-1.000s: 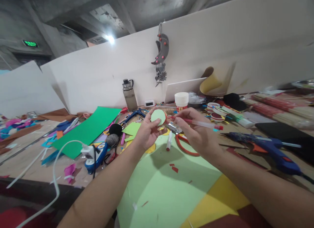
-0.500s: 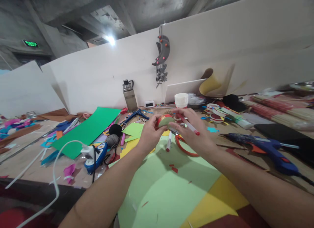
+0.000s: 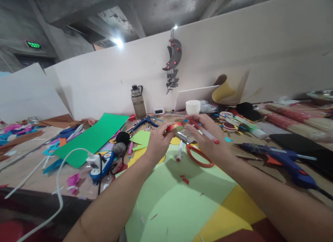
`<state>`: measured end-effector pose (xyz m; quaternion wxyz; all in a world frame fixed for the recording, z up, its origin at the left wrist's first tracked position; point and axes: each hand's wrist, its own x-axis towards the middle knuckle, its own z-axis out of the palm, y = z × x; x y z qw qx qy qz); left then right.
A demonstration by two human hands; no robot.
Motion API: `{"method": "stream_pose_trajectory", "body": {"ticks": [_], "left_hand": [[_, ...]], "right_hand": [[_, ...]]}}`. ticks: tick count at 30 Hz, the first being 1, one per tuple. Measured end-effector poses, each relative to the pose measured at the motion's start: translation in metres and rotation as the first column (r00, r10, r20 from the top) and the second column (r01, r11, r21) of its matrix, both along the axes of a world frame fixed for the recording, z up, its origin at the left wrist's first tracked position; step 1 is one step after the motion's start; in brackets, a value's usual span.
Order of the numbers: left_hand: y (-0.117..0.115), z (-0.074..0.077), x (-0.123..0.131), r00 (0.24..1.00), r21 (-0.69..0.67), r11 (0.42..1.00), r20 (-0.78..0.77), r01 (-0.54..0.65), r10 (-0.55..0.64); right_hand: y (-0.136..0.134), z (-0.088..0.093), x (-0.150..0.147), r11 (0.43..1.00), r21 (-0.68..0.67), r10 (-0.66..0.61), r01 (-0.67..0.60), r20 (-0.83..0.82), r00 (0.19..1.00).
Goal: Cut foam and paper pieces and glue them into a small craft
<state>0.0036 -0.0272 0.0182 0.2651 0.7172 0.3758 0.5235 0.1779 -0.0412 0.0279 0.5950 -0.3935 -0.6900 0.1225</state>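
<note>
My left hand (image 3: pixel 159 139) pinches a small round piece with a red, gold-marked rim (image 3: pixel 174 126). My right hand (image 3: pixel 208 136) is just right of it, apart from it, gripping a red-tipped marker (image 3: pixel 209 135) that lies slanted across the fingers. Beneath the hands, a white marker with a red end (image 3: pixel 179 151) rests on the light green sheet (image 3: pixel 182 200). Orange-handled scissors (image 3: pixel 199 162) lie under my right hand, their blades partly covered. A yellow paper circle (image 3: pixel 175 141) shows between the hands.
A blue glue gun (image 3: pixel 291 165) lies at the right. White paper cups (image 3: pixel 193 106) and a water bottle (image 3: pixel 138 102) stand at the back. Green card (image 3: pixel 96 138) and a blue device with a white plug (image 3: pixel 102 167) are on the left.
My left hand has tilted the round piece so its red rim shows and its green face is mostly hidden. My right hand has come off it and moved slightly right with the marker.
</note>
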Motion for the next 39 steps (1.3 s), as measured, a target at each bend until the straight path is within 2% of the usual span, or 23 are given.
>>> {"method": "stream_pose_trajectory", "body": {"ticks": [2, 4, 6, 9, 15, 22, 39], "left_hand": [[0.0000, 0.0002, -0.0008, 0.999, -0.021, 0.999, -0.004, -0.043, 0.043], [0.0006, -0.0010, -0.0009, 0.999, -0.031, 0.998, -0.011, -0.052, 0.052], [0.0015, -0.0029, -0.0006, 0.999, -0.015, 0.999, -0.030, -0.043, 0.043], [0.0024, -0.0045, -0.0001, 0.995, 0.043, 0.998, -0.080, -0.052, 0.056], [0.0007, -0.0015, 0.0000, 0.970, 0.151, 0.981, -0.194, -0.119, 0.147], [0.0015, -0.0004, 0.0002, 0.969, 0.185, 0.978, -0.209, -0.094, 0.133], [0.0018, -0.0029, 0.0016, 0.983, 0.135, 0.989, -0.165, -0.062, 0.084]], "right_hand": [[-0.0051, 0.0058, -0.0007, 1.000, -0.022, 0.010, -0.012, -0.061, 0.998], [-0.0088, 0.0091, -0.0017, 0.996, -0.043, 0.077, -0.082, -0.101, 0.992], [-0.0098, 0.0089, -0.0026, 0.989, -0.053, 0.135, -0.141, -0.108, 0.985], [-0.0069, 0.0046, -0.0030, 0.985, -0.055, 0.160, -0.165, -0.086, 0.983], [-0.0045, 0.0019, -0.0026, 0.991, -0.040, 0.128, -0.128, -0.007, 0.992], [-0.0071, 0.0062, -0.0023, 0.997, 0.033, 0.062, -0.065, 0.101, 0.993], [-0.0058, 0.0024, -0.0003, 0.999, 0.043, 0.023, -0.029, 0.123, 0.992]]}}
